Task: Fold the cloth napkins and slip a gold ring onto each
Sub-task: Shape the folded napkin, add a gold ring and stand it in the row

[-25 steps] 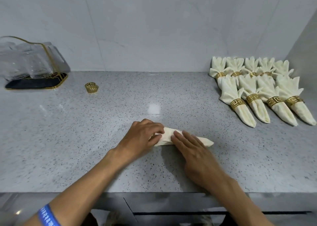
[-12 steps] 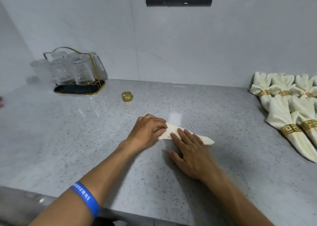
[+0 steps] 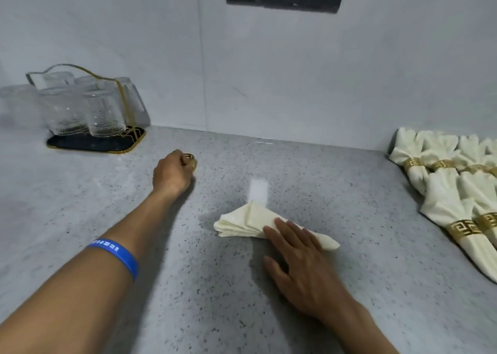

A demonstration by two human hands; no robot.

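Our left hand [image 3: 172,174] pinches the gold metal ring [image 3: 190,160] toward the table's far-left corner, while our flat right hand [image 3: 301,262] presses the folded cream cloth napkin [image 3: 242,220], its narrow tip pointing right, away from that grip.

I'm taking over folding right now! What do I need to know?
Left hand: reached out to the loose gold ring near the glass rack, fingers curled round it.
Right hand: flat, fingers straight, pressing the folded napkin down on the counter.
Done: a batch of ringed napkins lies at the right edge; this napkin is folded.
Left: bring the ring over, slip it onto the napkin's narrow end, then lay it with the others.
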